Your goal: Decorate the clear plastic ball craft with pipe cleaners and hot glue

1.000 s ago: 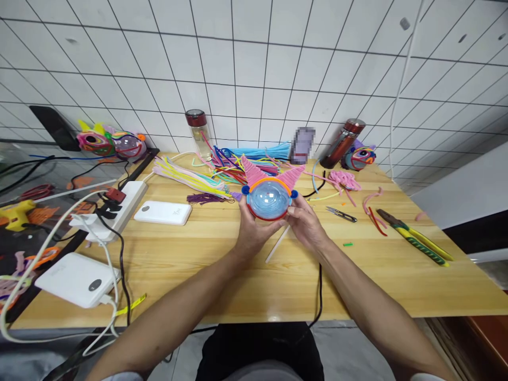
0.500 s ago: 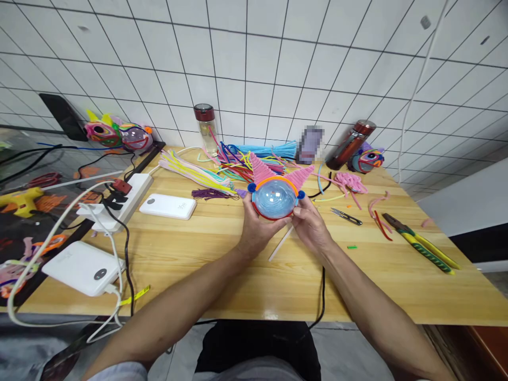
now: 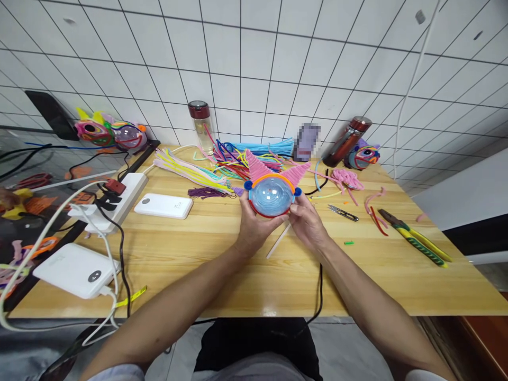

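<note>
A clear round ball (image 3: pixel 272 197) with an orange band, a red lower rim, blue side knobs and two pink pointed ears is held up above the middle of the table. My left hand (image 3: pixel 256 227) grips its left and lower edge, thumb along the bottom. On the other side my right hand (image 3: pixel 307 221) holds the lower right edge with thumb and fingers. The fingers behind the ball are hidden. Beneath, between the wrists, a thin white stick (image 3: pixel 278 242) lies on the wooden table (image 3: pixel 278 291).
Pipe cleaners (image 3: pixel 190 172) lie behind the ball. A white power bank (image 3: pixel 163 206) and power strip (image 3: pixel 127 198) are left. Snips (image 3: pixel 343 212), pliers (image 3: pixel 415 238) and pink strands (image 3: pixel 347 179) lie right. Two bottles (image 3: pixel 203 127) (image 3: pixel 347 142) stand near the tiled wall.
The whole view has shifted slightly, so the table items appear a little further left. Both hands keep the same hold on the ball.
</note>
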A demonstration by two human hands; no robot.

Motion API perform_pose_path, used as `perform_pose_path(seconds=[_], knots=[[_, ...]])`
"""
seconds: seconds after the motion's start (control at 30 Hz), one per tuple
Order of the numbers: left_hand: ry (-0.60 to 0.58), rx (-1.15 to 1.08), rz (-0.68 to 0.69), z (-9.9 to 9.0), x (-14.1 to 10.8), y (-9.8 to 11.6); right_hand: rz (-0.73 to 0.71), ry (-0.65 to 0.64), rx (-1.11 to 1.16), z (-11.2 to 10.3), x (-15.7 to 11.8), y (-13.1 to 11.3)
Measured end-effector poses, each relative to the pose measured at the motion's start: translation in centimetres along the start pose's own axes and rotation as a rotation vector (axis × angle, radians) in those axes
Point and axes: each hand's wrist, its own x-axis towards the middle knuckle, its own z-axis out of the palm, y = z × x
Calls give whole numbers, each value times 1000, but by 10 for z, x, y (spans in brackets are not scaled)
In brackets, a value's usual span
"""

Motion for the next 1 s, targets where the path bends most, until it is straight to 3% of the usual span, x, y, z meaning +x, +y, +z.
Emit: perform_pose_path(seconds=[1.0], knots=[[5, -25, -17, 1, 2, 2, 1, 9, 19, -1, 0, 4]])
